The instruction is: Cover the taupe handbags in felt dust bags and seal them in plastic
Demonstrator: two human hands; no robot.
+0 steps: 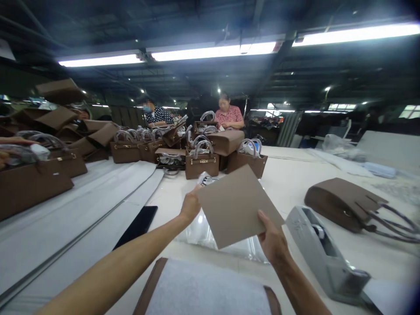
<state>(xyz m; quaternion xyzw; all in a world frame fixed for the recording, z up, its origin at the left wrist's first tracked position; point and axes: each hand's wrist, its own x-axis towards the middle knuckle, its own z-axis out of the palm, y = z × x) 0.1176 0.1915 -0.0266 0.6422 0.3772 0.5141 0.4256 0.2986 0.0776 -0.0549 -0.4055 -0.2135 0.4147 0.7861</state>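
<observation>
A flat taupe rectangular panel (241,208) is held tilted above the table. My left hand (191,204) is closed at the panel's upper left edge, its fingers partly hidden. At the lower right edge my right hand (271,236) grips the panel, thumb on top. Beneath the panel lie clear plastic sheets (200,229). Nearest to me is a brown piece with a white covering (210,288). A grey tape dispenser (328,258) stands right of my right hand.
A dark flat object (138,226) lies left. Brown handbags (201,165) with wrapped handles stand behind; more are piled at the left, where another person's hand shows. A brown bag (344,203) lies right. Two people (229,114) sit at the far side.
</observation>
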